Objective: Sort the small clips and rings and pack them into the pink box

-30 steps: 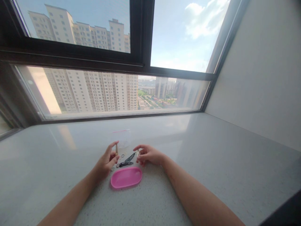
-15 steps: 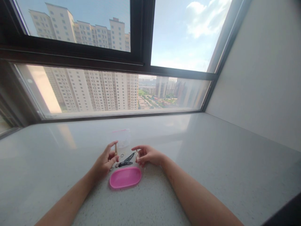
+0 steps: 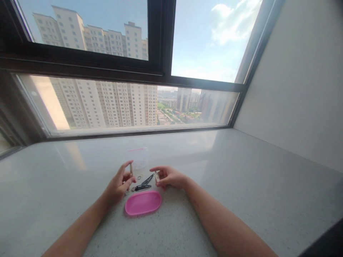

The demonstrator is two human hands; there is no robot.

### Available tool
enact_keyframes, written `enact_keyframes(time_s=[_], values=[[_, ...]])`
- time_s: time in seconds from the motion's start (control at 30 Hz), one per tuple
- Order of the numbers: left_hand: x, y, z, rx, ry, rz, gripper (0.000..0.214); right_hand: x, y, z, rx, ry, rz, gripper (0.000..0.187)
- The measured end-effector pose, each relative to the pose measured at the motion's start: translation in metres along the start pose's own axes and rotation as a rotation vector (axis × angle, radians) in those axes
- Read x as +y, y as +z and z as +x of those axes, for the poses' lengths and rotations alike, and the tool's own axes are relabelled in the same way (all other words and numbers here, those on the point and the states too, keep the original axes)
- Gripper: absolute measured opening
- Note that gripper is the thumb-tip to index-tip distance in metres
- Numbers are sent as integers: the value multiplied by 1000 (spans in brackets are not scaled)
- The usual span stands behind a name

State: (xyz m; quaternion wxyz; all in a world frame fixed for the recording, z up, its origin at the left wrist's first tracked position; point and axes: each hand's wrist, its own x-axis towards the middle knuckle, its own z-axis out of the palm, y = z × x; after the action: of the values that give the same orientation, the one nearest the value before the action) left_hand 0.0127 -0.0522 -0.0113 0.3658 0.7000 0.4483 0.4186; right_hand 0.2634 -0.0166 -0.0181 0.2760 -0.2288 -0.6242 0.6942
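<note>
My left hand (image 3: 119,182) grips a light beige hair clip (image 3: 131,169) upright between its index finger and thumb. Opposite it, my right hand (image 3: 169,176) pinches another pale hair clip (image 3: 157,176) between index finger and thumb. Dark snap hair clips (image 3: 143,186) lie on the pale speckled counter (image 3: 107,232) between the hands. Small rings (image 3: 139,177), perhaps hair ties, lie near these clips. Just in front of me is a pink oval tray (image 3: 143,203) with nothing in it.
A clear zip bag (image 3: 138,157) with a pink seal line lies flat beyond the hands. Behind the counter stands a dark-framed window (image 3: 163,78) with tall buildings outside. A white wall (image 3: 300,92) rises on the right.
Both hands keep nearly the same pose, each still pinching its pale clip. The view has shifted very slightly; nothing else visibly differs.
</note>
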Motion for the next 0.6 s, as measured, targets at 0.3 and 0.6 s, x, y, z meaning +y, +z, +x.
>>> enact_keyframes(time_s=[0.3,0.6], values=[[1,1,-1,-25,-13,-37,56,-2,2,-1,12,0,10,74],[7,2,-2,-8,-3,16,59,-2,9,1,73,-57,-64,83]])
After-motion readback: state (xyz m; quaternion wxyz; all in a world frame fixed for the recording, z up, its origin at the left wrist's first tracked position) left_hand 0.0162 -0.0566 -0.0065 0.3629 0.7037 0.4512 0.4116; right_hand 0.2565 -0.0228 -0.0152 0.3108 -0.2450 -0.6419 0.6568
